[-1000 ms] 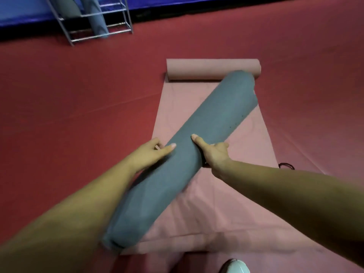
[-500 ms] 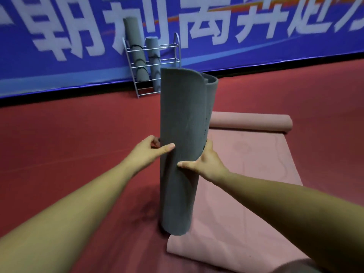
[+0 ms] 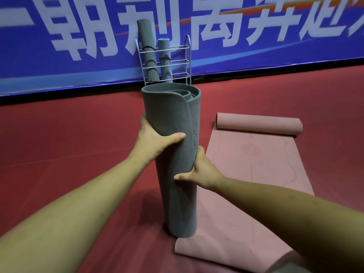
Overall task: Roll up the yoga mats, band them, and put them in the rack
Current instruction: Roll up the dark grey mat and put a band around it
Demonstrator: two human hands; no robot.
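Note:
A rolled grey yoga mat (image 3: 175,119) stands upright on its end in front of me, its lower end on the near corner of a pink mat (image 3: 254,174). The roll is loose at the top and I see no band on it. My left hand (image 3: 155,140) grips its upper left side, thumb across the front. My right hand (image 3: 199,170) holds its right side lower down. The pink mat lies partly unrolled on the floor, its far end still a roll (image 3: 260,124). A wire rack (image 3: 167,62) stands against the wall with two banded grey mats (image 3: 147,50) in it.
Red carpet floor (image 3: 69,138) stretches around me. A blue banner wall (image 3: 256,36) with large white characters closes off the far side behind the rack.
The grey mat went from lying slanted across the pink mat to standing upright. My left hand has slid higher up the roll and my view has risen toward the rack.

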